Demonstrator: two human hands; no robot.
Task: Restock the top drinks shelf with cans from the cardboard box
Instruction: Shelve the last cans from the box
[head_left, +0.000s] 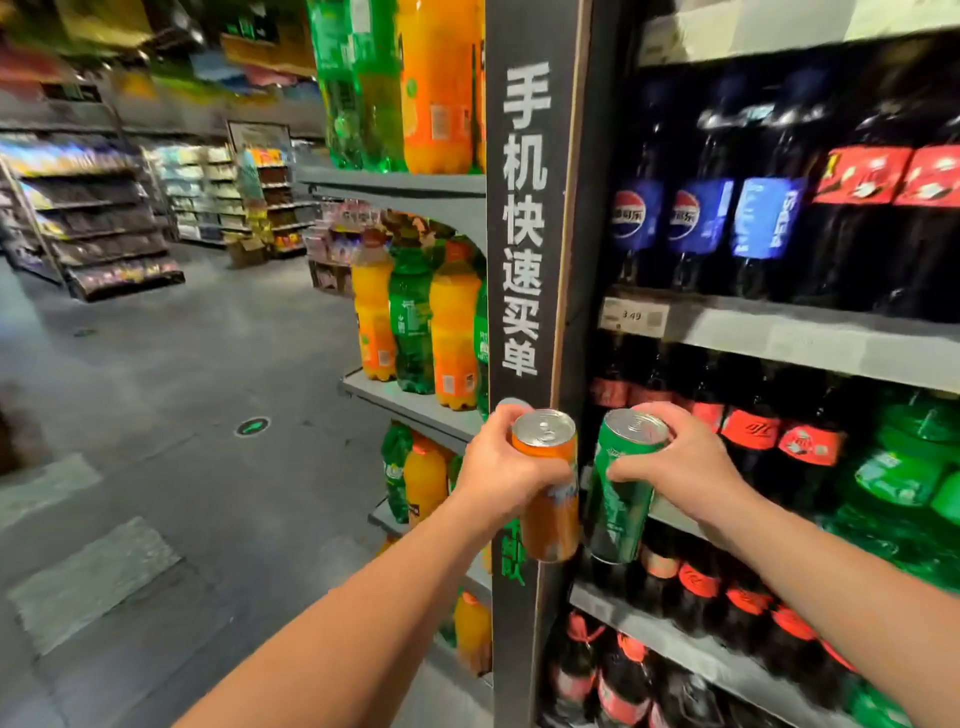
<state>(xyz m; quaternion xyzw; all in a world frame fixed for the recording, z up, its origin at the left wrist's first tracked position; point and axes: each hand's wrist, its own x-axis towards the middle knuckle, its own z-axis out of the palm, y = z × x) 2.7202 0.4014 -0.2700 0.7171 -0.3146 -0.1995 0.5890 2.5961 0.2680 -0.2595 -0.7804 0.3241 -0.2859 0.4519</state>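
My left hand (501, 470) grips a tall orange can (549, 512) around its upper half. My right hand (680, 465) grips a tall green can (621, 499) near its top. Both cans are upright, slightly tilted, side by side at chest height in front of a black shelf post (530, 218) with white characters. The top shelf edge (779, 31) runs across the upper right, above the cola bottles. No cardboard box is in view.
Right of the post, shelves hold dark cola bottles (727, 218) and green bottles (904, 467). Left of it, end shelves carry orange and green bottles (415, 322). A grey aisle floor (156, 364) stretches left toward distant shelving (104, 223).
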